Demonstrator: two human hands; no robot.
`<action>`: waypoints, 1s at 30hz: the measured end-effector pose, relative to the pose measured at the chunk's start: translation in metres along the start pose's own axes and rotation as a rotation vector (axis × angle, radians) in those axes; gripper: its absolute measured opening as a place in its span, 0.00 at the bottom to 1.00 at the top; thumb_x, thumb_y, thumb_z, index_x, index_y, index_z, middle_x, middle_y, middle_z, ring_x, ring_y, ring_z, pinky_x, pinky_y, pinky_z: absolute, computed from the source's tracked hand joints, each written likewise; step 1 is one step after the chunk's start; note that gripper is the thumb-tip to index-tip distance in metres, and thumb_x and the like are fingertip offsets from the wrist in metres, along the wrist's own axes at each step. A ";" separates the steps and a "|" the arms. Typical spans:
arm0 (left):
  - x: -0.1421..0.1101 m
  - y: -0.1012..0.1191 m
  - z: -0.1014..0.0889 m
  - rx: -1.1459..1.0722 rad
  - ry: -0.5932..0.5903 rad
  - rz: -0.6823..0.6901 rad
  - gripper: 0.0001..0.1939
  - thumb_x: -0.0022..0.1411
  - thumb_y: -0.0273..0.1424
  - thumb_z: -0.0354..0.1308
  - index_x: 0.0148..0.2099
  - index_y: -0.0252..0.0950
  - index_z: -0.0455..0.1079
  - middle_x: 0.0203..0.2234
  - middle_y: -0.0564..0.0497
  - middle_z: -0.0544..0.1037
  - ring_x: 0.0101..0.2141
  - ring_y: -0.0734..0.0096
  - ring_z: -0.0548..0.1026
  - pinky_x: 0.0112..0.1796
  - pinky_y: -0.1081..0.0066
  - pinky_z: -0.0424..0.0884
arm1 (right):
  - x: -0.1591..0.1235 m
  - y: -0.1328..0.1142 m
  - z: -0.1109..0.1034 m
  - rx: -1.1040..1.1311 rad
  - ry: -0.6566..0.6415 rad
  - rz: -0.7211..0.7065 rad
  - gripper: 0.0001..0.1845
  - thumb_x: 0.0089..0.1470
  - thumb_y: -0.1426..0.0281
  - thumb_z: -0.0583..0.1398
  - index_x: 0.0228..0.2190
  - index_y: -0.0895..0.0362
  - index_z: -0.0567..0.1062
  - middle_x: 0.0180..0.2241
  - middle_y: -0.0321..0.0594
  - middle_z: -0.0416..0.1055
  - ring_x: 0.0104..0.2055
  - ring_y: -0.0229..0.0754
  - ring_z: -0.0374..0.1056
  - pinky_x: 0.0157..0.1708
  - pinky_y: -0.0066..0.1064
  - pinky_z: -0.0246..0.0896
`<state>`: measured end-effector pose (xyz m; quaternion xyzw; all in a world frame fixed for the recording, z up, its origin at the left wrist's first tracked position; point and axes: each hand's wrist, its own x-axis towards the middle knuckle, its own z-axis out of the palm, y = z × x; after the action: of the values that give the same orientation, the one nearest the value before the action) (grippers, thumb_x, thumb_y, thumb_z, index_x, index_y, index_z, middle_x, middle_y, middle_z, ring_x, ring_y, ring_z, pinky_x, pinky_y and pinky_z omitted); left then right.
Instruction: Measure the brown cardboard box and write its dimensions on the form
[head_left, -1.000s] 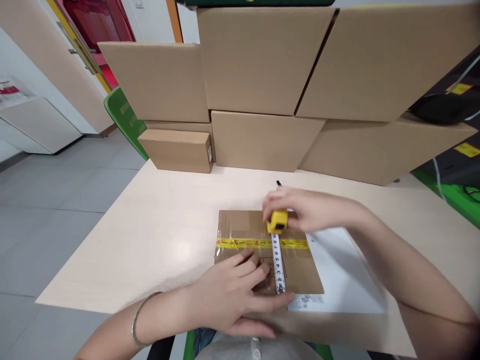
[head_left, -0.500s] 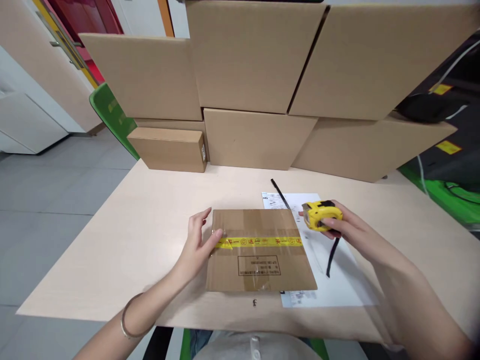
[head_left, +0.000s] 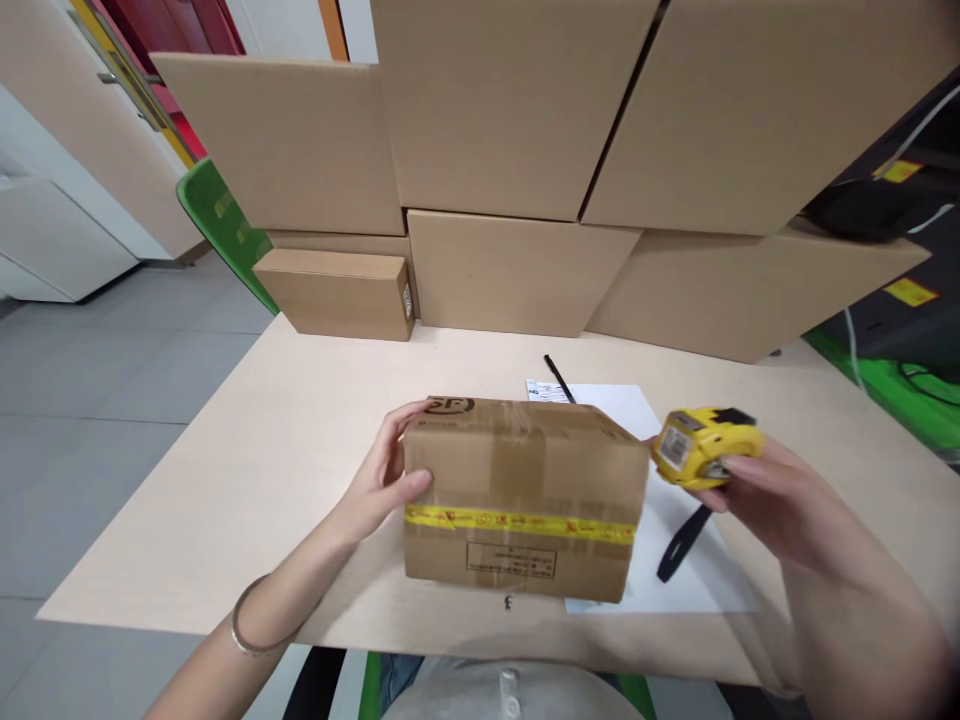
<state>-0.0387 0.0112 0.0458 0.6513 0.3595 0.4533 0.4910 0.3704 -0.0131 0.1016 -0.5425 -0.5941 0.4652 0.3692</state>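
A brown cardboard box [head_left: 517, 470] with a strip of yellow printed tape stands tilted over the front of the table, its top and one long side showing. My left hand [head_left: 394, 475] grips its left end, thumb on the near face and fingers behind. In my right hand [head_left: 750, 480] is a yellow tape measure [head_left: 705, 447] with a black wrist strap hanging down; one fingertip is at the box's right edge. Whether that finger presses on the box I cannot tell. White paper sheets [head_left: 697, 560] lie partly under the box, and a black pen [head_left: 559, 378] rests across their top edge.
Large cardboard boxes [head_left: 517, 275] are stacked along the back of the table [head_left: 225, 480]. A smaller box [head_left: 337, 295] sits at the back left. Green chair [head_left: 221, 230] behind it, dark equipment with cables [head_left: 885, 300] on the right.
The box has tipped up towards me, so its top and another side now show. My right hand with the tape measure has moved right and turned.
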 end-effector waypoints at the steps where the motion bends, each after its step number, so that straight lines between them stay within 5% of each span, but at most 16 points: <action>1: 0.001 -0.001 0.000 0.032 -0.019 0.097 0.36 0.63 0.49 0.64 0.68 0.48 0.58 0.67 0.40 0.63 0.64 0.43 0.67 0.61 0.47 0.70 | 0.003 -0.010 -0.001 0.026 0.070 -0.002 0.16 0.58 0.49 0.60 0.39 0.46 0.73 0.28 0.38 0.70 0.24 0.46 0.61 0.24 0.39 0.58; 3: 0.001 -0.009 0.002 0.123 -0.063 0.297 0.38 0.58 0.48 0.68 0.66 0.49 0.60 0.67 0.40 0.59 0.68 0.41 0.61 0.62 0.43 0.67 | 0.012 -0.035 0.004 0.043 0.168 -0.033 0.17 0.53 0.49 0.66 0.38 0.45 0.73 0.32 0.38 0.71 0.26 0.45 0.63 0.23 0.36 0.56; 6: 0.000 -0.030 0.007 0.204 -0.106 0.478 0.47 0.54 0.48 0.70 0.70 0.52 0.51 0.68 0.40 0.55 0.70 0.39 0.55 0.63 0.37 0.63 | 0.033 -0.080 0.030 -0.244 0.042 -0.213 0.16 0.56 0.52 0.66 0.36 0.47 0.71 0.33 0.36 0.70 0.28 0.42 0.63 0.25 0.33 0.57; 11: -0.005 -0.060 0.010 0.191 -0.100 0.491 0.68 0.49 0.50 0.73 0.75 0.54 0.25 0.70 0.36 0.53 0.69 0.38 0.59 0.63 0.36 0.61 | 0.059 -0.132 0.099 -0.618 -0.321 -0.375 0.17 0.59 0.56 0.62 0.46 0.51 0.70 0.28 0.32 0.73 0.26 0.39 0.67 0.26 0.29 0.56; 17: -0.006 -0.059 0.007 0.239 -0.097 0.441 0.71 0.48 0.53 0.72 0.74 0.56 0.21 0.69 0.36 0.54 0.67 0.39 0.62 0.63 0.38 0.62 | 0.066 -0.147 0.138 -0.794 -0.570 -0.499 0.17 0.59 0.63 0.59 0.50 0.51 0.75 0.32 0.36 0.79 0.29 0.41 0.71 0.26 0.29 0.50; 22: 0.000 -0.050 0.003 0.333 -0.118 0.528 0.57 0.48 0.53 0.71 0.74 0.54 0.45 0.67 0.40 0.56 0.68 0.34 0.57 0.62 0.36 0.62 | 0.058 -0.138 0.103 -0.831 -0.518 -0.375 0.18 0.60 0.62 0.61 0.52 0.45 0.76 0.33 0.33 0.80 0.29 0.41 0.72 0.27 0.30 0.56; 26: 0.002 -0.046 0.003 0.342 -0.125 0.555 0.53 0.52 0.51 0.70 0.74 0.52 0.48 0.66 0.39 0.56 0.68 0.35 0.57 0.62 0.35 0.63 | 0.040 -0.109 0.025 -0.874 -0.423 -0.353 0.23 0.60 0.58 0.64 0.56 0.41 0.75 0.42 0.39 0.82 0.32 0.47 0.77 0.29 0.35 0.67; 30: 0.002 -0.045 0.004 0.365 -0.122 0.548 0.53 0.52 0.55 0.68 0.73 0.51 0.47 0.66 0.39 0.56 0.67 0.35 0.57 0.62 0.35 0.63 | 0.021 -0.077 -0.041 -0.751 -0.187 -0.236 0.21 0.52 0.59 0.70 0.49 0.36 0.82 0.42 0.42 0.84 0.32 0.50 0.79 0.27 0.37 0.70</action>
<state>-0.0356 0.0237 0.0023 0.8269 0.2165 0.4568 0.2466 0.3825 0.0157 0.1856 -0.5230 -0.8121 0.2175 0.1403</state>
